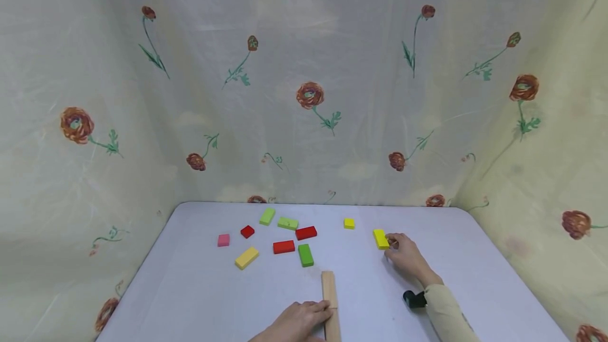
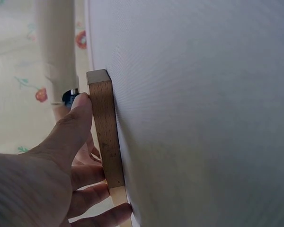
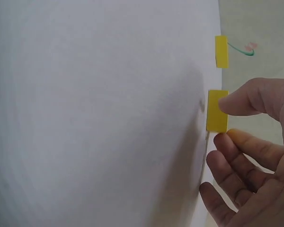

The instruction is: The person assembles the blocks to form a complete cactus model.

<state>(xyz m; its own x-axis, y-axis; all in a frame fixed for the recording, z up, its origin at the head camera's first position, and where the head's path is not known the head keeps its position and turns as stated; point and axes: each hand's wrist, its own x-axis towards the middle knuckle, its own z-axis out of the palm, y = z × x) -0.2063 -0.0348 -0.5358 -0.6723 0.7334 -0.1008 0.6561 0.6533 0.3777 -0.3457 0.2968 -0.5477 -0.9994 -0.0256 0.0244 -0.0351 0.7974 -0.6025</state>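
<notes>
On a white-topped bench (image 1: 180, 289), a person's right hand (image 1: 408, 258) pinches a bright yellow rectangular block (image 1: 380, 239) toward the far right. The left hand (image 1: 299, 321), its fingers loosely extended, rests against two pale wooden bars (image 1: 329, 289) laid end to end at the near middle. An even thumb-and-finger pinch should suit the yellow block best, with light left-hand pressure to steady the bars. No container is visible.

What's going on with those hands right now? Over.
Left hand resting on two wooden blocks. Right hand pinching long yellow block. Small yellow block nearby, not touching it.
</notes>
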